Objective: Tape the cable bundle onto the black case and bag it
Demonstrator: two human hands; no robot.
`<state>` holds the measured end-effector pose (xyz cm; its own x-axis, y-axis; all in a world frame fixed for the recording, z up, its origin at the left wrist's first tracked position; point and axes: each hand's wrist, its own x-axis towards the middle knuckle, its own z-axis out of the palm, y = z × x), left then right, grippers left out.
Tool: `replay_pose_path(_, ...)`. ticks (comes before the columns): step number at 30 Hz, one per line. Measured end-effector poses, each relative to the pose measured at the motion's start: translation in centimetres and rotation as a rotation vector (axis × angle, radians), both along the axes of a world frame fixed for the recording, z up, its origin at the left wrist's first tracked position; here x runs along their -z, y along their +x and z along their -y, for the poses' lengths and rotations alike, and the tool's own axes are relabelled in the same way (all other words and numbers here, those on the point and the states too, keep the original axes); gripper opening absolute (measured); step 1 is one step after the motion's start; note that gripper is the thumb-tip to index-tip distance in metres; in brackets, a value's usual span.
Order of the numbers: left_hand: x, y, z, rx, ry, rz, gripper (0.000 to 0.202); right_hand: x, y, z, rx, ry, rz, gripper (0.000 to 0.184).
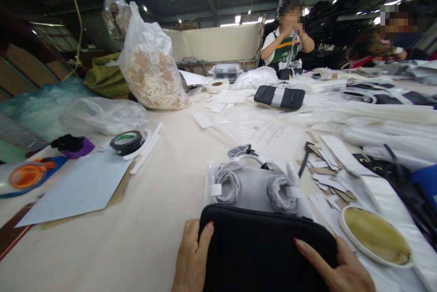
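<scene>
Both hands on one black case point(262, 255), near edge of the desk point(150, 242). My left hand point(191, 253) grips its left side, thumb on the upper face; my right hand point(341, 264) clasps the right side, thumb likewise on top. Just beyond: a clear-wrapped bag point(253, 189), two wrapped coils point(228, 186) on it, each with a white band. To its right, paper scraps point(329, 178) and a white-rimmed oval piece point(377, 236). To the left, pale blue sheet point(82, 187), black tape roll point(127, 142) at its far corner. Farther across, another dark case point(297, 98) with a pale band; beyond it a co-worker point(278, 48), both hands raised.
</scene>
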<state>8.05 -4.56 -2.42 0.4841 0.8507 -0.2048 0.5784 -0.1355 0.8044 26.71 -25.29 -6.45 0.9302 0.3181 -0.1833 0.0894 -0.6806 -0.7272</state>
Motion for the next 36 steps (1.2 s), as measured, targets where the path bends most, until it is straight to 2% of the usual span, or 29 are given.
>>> replay_pose_path(4,0.1,0.5,-0.7,-0.020,0.061,-0.070,0.044,-1.5,0.1,-1.5,0.002,-0.041,-0.076,0.059)
replay_pose_path(7,0.1,0.6,-1.2,-0.016,0.059,-0.069,0.042,-2.0,0.2,-2.2,0.001,-0.103,-0.086,0.059)
replay_pose_path(13,-0.5,0.9,-1.6,0.002,0.044,-0.045,0.043,-1.7,0.0,-2.8,-0.036,-0.124,0.153,0.046)
replay_pose_path(15,-0.8,1.2,-1.1,0.045,0.157,-0.130,0.048,-2.0,-0.1,-3.0,-0.061,-0.141,0.184,0.043)
replay_pose_path(18,-0.7,1.5,-0.1,0.148,0.499,-0.288,0.047,-2.6,0.0,-3.5,-0.088,-0.181,0.148,0.044)
replay_pose_path(20,-0.4,1.7,0.4,0.197,0.657,-0.325,0.054,-3.1,0.0,-3.8,-0.091,-0.204,0.121,0.044)
replay_pose_path(25,0.1,1.6,0.2,0.209,0.678,-0.302,0.057,-3.7,-0.2,-4.3,-0.102,-0.205,0.128,0.040)
replay_pose_path(30,0.4,-0.2,0.1,0.164,0.713,-0.239,0.051,-4.1,-1.6,-4.4,-0.141,-0.187,0.113,0.035)
replay_pose_path(36,0.8,-4.9,0.7,0.189,0.803,-0.275,0.052,-3.9,-4.1,-4.4,-0.216,-0.147,0.030,0.034)
